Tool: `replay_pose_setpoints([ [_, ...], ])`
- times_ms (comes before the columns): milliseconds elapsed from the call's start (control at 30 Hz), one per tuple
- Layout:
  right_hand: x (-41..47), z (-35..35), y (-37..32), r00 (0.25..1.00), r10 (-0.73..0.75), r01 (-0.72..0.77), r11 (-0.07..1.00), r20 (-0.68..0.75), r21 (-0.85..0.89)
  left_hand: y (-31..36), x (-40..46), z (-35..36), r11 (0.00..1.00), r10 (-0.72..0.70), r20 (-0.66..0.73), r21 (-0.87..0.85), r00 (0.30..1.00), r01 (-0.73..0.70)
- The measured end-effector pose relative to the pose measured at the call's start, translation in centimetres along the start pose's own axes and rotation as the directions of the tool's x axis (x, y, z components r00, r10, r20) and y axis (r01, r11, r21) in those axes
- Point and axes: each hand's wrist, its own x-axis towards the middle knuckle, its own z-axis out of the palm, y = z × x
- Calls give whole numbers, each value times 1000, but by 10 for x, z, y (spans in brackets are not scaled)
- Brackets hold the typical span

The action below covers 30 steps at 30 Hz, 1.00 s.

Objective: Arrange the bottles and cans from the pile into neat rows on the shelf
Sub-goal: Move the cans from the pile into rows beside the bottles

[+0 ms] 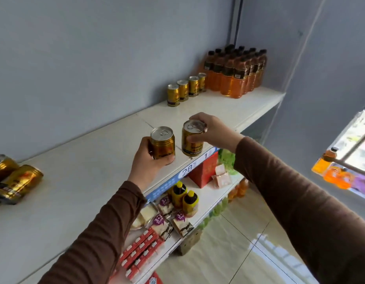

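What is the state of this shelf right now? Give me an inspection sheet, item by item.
Surface: white top shelf, mostly bare in the middle.
Job's things: four gold cans in a row at the back wall; orange bottles grouped in rows beside them; pile cans lying on their sides at the far left.
Clutter: nothing seen on the top shelf.
Grippers: left hand grips an upright gold can; right hand holds a second can by its top, near the front edge.
Cables: nothing seen.
Surroundings: grey wall; lower shelf with packaged goods; tiled floor.
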Motion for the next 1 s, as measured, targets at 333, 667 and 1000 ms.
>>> replay_pose_setpoints([
  [333, 39, -107, 113, 1000, 16, -16, 1000, 20, -20, 27, 78, 145, 999, -48, -2, 19, 999, 48],
  [667, 151, -143, 163, 998, 9, -4, 996, 68, -84, 13, 192, 187, 999, -28, -25, 35, 999, 29],
  [1000, 268, -172, 187, 992, -25, 68, 932, 124, -357, -3, 273, 219, 996, -30, -93, 79, 995, 37],
])
